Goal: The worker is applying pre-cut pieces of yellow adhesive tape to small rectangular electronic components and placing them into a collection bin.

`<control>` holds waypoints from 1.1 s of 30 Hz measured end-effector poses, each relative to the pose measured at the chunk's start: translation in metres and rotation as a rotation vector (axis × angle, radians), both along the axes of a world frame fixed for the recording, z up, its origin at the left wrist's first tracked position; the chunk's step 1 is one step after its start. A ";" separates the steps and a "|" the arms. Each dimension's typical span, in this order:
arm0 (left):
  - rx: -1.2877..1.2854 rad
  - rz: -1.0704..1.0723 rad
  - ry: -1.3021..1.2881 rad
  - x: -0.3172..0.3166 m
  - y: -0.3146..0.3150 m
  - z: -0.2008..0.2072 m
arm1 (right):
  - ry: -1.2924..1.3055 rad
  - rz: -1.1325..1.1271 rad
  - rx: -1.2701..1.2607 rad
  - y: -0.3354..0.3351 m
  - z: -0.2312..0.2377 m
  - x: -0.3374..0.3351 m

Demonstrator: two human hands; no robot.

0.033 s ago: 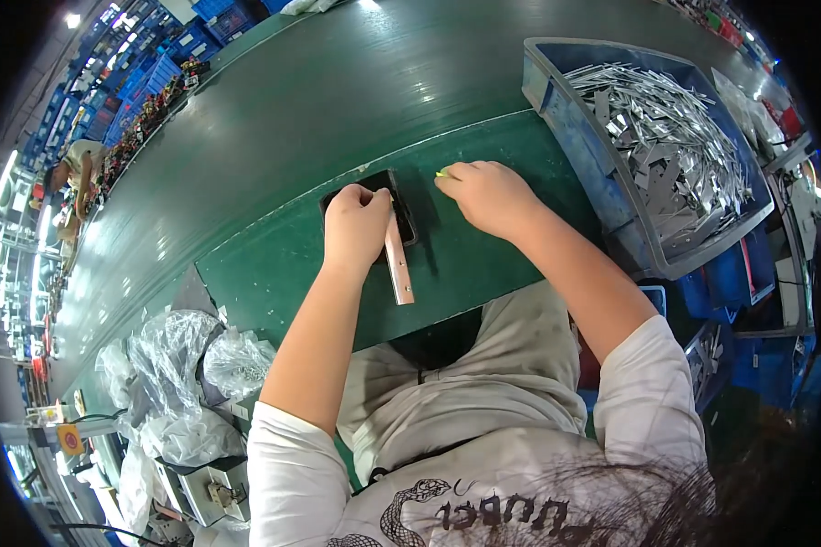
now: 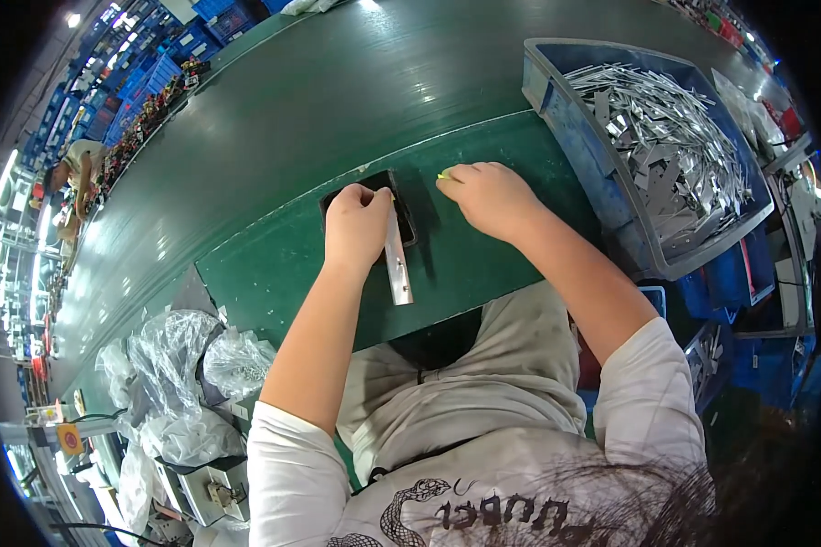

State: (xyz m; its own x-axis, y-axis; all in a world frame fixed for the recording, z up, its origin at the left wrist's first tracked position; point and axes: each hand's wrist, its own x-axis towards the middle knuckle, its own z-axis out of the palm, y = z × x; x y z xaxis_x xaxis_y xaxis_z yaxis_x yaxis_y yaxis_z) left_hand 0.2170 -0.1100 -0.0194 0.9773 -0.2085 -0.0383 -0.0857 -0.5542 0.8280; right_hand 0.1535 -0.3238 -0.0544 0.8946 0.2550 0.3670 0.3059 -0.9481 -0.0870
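My left hand (image 2: 359, 226) is closed, thumb and fingers pinching the far end of a flat metal strip (image 2: 398, 264) with small holes. The strip's near end points toward me over the green bench. Under the hand lies a small black tray (image 2: 407, 208), mostly covered by my fingers; its contents are hidden. To the right, apart from the strip, my right hand (image 2: 494, 199) is also closed. A small yellow-green piece (image 2: 444, 176) shows at its fingertips, too little of it visible to name.
A large blue-grey bin (image 2: 602, 173) full of thin metal strips and plates stands at the right. Clear plastic bags (image 2: 173, 365) lie at the left edge of the green bench (image 2: 287, 246). Beyond it runs a dark green conveyor belt (image 2: 337, 91). Another person (image 2: 84, 169) sits far left.
The metal strip has turned slightly in my left hand, its near end shifting a little left and its shine changing. My right hand has moved very slightly to the right.
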 end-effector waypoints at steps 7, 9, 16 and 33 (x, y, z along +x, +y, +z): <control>-0.586 0.030 0.215 -0.028 0.015 0.016 | -0.006 -0.046 0.020 0.024 0.004 -0.061; -0.852 0.014 0.337 -0.050 0.024 0.021 | -0.162 -0.049 0.116 0.030 0.002 -0.090; -0.969 -0.217 0.394 -0.119 0.041 0.026 | 0.032 0.076 0.476 0.074 0.008 -0.162; -1.034 -0.412 0.485 -0.188 0.049 0.034 | 1.041 0.530 1.554 0.145 -0.023 -0.202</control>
State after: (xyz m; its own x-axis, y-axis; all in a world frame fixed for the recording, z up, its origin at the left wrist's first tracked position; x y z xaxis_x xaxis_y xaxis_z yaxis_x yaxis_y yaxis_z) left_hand 0.0292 -0.0609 0.0142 0.7609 -0.6488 -0.0134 0.3415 0.3828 0.8584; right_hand -0.0488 -0.1783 -0.0769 0.8303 0.5562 -0.0361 -0.2271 0.2784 -0.9332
